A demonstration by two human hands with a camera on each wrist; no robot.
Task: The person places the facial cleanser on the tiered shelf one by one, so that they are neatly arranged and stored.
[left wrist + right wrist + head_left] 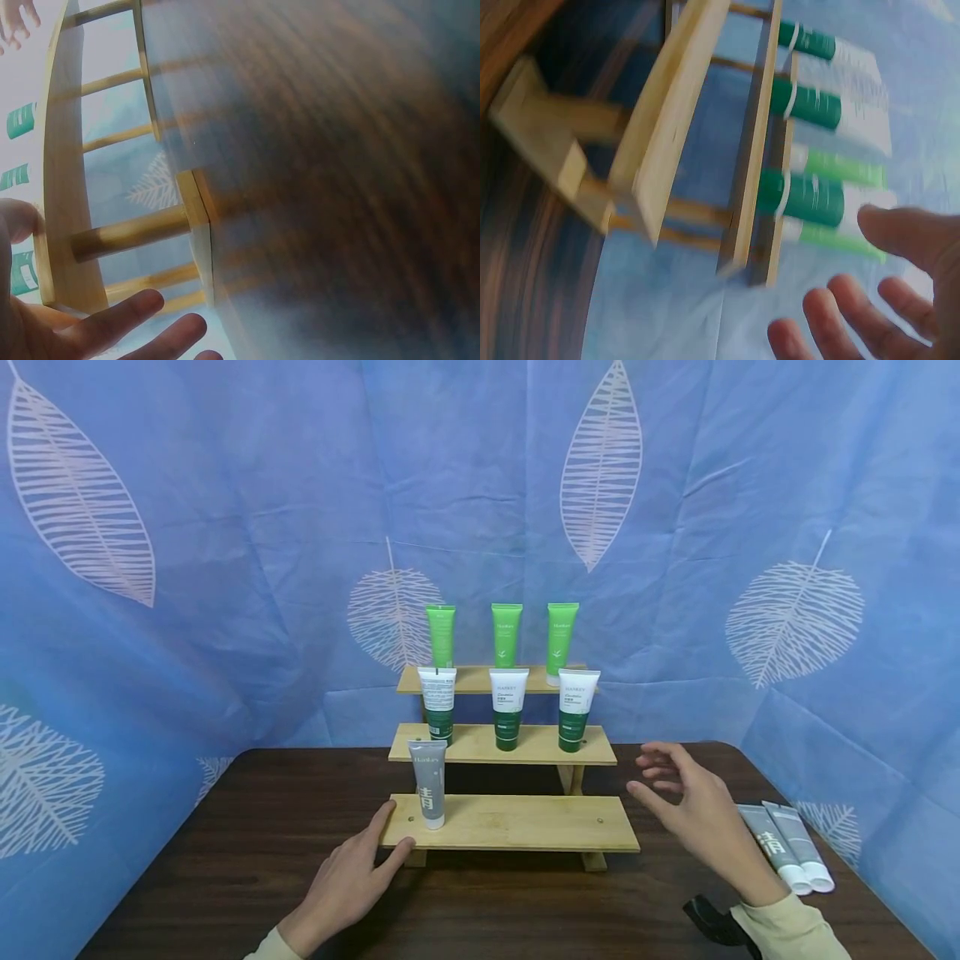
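My left hand (347, 877) holds the left end of the lowest board of a wooden three-step display stand (517, 822). Its thumb lies at the front edge and its index finger at the end; the other fingers extend past the board in the left wrist view. On that board's left part stands a grey squeeze tube (429, 781), cap down. To the right of the stand, my right hand (701, 818) hovers with loosely bent fingers and nothing in them. Two more grey tubes (771, 843) lie side by side on the table beyond the right wrist.
Three white-and-green tubes (508, 706) stand on the middle step. Behind them, three bright green tubes (506, 635) occupy the top step. The dark wooden table (247, 835) meets a blue leaf-patterned cloth (480, 485) at the back and sides. A black strap (712, 922) hangs by the right wrist.
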